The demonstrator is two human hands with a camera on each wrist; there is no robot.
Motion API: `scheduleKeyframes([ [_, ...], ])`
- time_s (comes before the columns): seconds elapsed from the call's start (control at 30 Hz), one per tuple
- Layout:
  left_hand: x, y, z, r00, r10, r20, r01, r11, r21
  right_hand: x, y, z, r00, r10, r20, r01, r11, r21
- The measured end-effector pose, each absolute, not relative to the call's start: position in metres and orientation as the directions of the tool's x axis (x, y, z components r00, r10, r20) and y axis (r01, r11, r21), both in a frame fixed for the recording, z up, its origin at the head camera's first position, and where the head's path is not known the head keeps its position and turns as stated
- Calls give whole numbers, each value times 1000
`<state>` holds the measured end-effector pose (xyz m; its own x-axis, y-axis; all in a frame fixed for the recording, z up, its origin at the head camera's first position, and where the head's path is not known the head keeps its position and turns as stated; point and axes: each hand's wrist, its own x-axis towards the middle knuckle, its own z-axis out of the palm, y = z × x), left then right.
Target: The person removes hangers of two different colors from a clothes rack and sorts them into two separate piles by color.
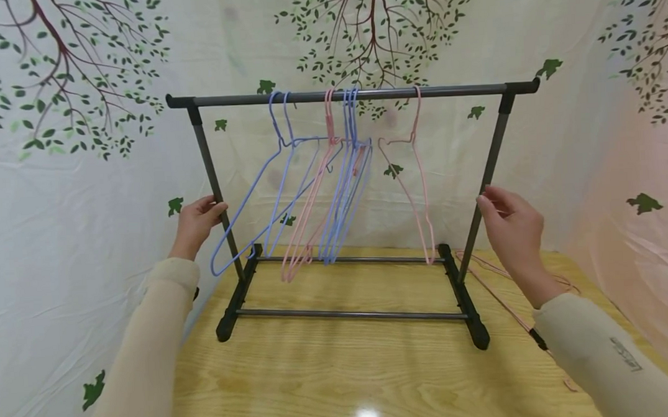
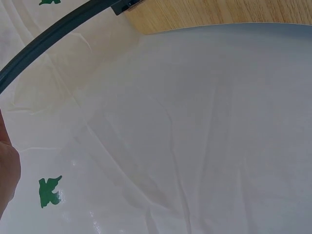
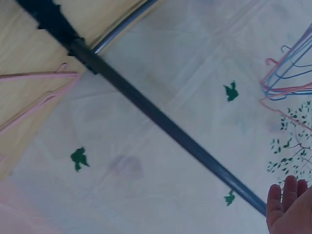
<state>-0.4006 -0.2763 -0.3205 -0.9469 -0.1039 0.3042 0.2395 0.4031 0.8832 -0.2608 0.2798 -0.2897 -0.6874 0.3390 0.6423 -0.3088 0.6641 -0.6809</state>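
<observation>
Rack runs lengthwise L–R, mid-frame, btwn L hand (pinching near upright) & equally close R hand (grip unclear).

Glossy wood-grain table, smooth metal-look rack

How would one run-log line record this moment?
left hand: at left post; right hand: at right post; blue, pink hangers: on top rail

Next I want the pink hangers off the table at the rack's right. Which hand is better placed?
Right, most likely. The right hand is at the right rack post, nearer the pink hangers on the table; the left hand is at the left rack post.
</observation>
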Motion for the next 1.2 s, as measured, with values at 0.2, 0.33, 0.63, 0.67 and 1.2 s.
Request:
scheduleKeyframes([
  [0.2,-400,-277,-321,-949,-99,298,239,390,889,-270,252,-268,-730,340,593,-305,614,-728],
  [0.33,-401,-279,-321,-949,-93,302,250,366,897,-279,233,-258,-738,323,592,-322,603,-730],
  [0.63,-400,-279,-320,-953,-88,289,239,366,899,-290,201,-246,-827,284,485,-268,560,-784],
  [0.67,-400,-279,-320,-954,-88,286,236,369,899,-291,199,-245,-831,286,477,-260,558,-788],
  [1.2,-399,-279,-321,-950,-93,298,240,395,887,-293,200,-241,-797,369,478,-183,607,-773],
])
